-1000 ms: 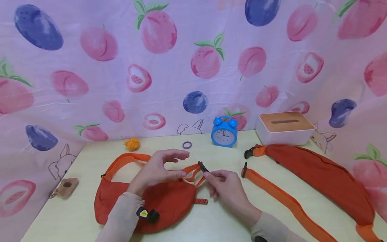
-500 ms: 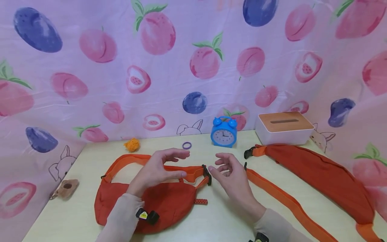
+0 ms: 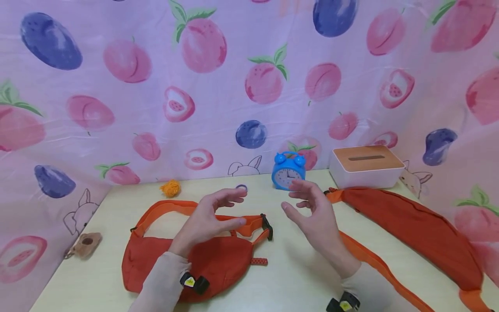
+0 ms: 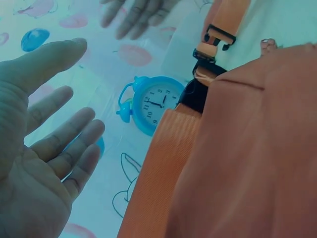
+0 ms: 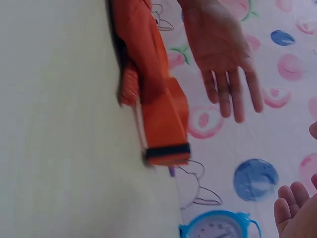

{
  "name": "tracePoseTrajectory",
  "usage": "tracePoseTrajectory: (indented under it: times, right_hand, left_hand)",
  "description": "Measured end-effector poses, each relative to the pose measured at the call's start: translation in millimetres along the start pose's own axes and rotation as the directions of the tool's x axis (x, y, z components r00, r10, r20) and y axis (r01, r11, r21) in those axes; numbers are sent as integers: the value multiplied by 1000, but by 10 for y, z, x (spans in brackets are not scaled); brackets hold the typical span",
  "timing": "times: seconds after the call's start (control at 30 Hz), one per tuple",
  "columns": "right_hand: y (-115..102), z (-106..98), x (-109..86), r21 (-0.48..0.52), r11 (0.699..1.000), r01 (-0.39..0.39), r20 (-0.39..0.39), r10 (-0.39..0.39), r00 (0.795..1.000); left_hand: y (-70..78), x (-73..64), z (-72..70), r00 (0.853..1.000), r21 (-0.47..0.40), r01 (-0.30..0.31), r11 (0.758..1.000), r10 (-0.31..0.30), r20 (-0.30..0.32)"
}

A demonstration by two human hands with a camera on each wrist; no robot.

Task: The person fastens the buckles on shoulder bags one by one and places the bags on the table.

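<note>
A rust-red waist bag [image 3: 218,264] lies on the table at the left, its orange strap [image 3: 165,207] looped behind it. At its right end the black buckle [image 3: 267,227] sits on the strap. My left hand [image 3: 208,221] hovers over this bag with relaxed fingers and holds nothing. To the right of the buckle, my right hand [image 3: 317,216] is raised off the table, fingers loosely bent around air. It partly hides the orange strap [image 3: 374,260] of a second rust-red waist bag [image 3: 413,229]. The left wrist view shows the left hand [image 4: 49,139] beside the bag [image 4: 262,148], apart from it.
A blue alarm clock [image 3: 288,173] and a white tissue box [image 3: 368,167] with a wooden lid stand at the back. A purple ring [image 3: 241,187], an orange yarn ball [image 3: 170,188] and a brown plush charm [image 3: 86,245] lie about. Behind rises a fruit-print curtain [image 3: 218,104].
My right hand has let go of the left bag's buckle, then drawn up and to the right. The buckle has dropped onto the table side of the bag. My left hand has barely moved.
</note>
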State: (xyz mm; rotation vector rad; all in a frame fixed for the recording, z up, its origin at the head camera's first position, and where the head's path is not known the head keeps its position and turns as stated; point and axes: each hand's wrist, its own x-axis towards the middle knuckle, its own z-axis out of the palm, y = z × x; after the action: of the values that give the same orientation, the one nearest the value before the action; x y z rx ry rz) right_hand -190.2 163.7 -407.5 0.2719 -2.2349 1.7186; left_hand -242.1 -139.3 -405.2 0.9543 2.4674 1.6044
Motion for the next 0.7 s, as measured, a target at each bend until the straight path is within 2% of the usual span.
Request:
tracePoseTrajectory:
  times: [0.2, 0.37, 0.53, 0.7]
  right_hand:
    - [-109, -379, 73, -37, 999, 40, -33, -41, 999]
    - [-140, -665, 156, -94, 990, 110, -48, -114, 992]
    - [-98, -937, 270, -135, 977, 166, 2, -167, 986]
    - [-26, -1146, 422, -156, 970, 186, 87, -175, 981]
  left_hand:
    - [52, 18, 117, 1000, 18, -6, 1000, 6, -30]
    - [122, 37, 255, 999, 16, -24, 1000, 25, -36]
    - [213, 75, 417, 999, -21, -49, 999, 49, -10]
    - [307, 141, 582, 999, -73, -48, 996, 49, 15]
